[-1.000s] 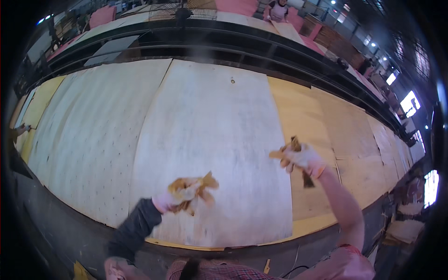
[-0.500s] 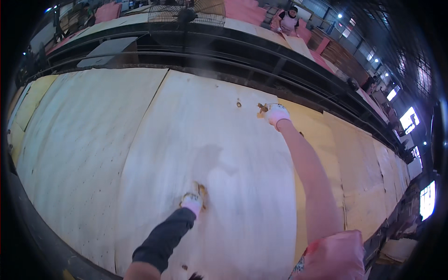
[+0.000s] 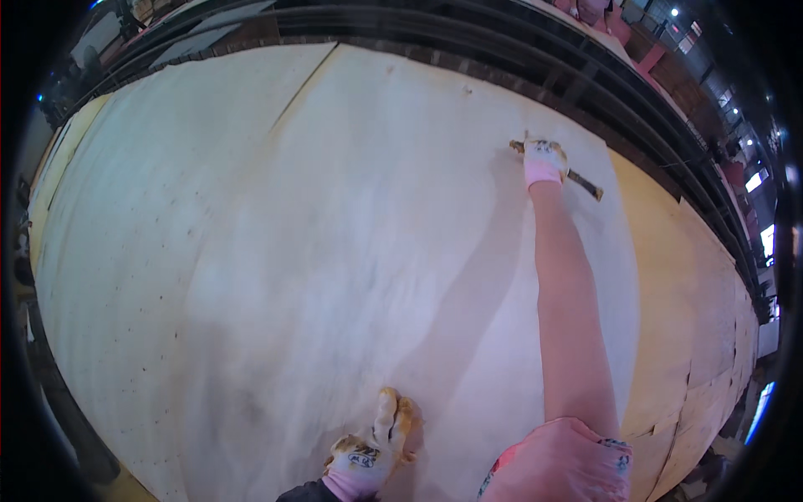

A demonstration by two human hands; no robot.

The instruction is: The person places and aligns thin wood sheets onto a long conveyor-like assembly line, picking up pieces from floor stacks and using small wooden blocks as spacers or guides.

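My right hand point(image 3: 545, 156), in a white glove with a pink cuff and browned fingertips, is closed round a tool near the far right of a pale wood veneer sheet point(image 3: 360, 234). The tool's dark handle point(image 3: 588, 186) juts out to the right of the fist; its working end is hidden, so its kind is unclear. Fingertips at that hand reach down to the sheet. Near the lower edge, my left hand point(image 3: 372, 452) rests on the same sheet in a stained glove, fingers stretched forward and holding nothing.
A yellower sheet point(image 3: 661, 276) lies beyond the pale one's right edge, with more overlapping sheets point(image 3: 711, 376) farther right. Toward the far left a narrow seam point(image 3: 305, 88) marks another sheet's edge. Dark rails point(image 3: 468, 38) run behind the stack; part of another person point(image 3: 590, 10) shows beyond them.
My right hand has shifted left, away from the sheet's far right corner, and the tool handle now shows. My left hand's fingers appear more stretched out. The view has tilted down.
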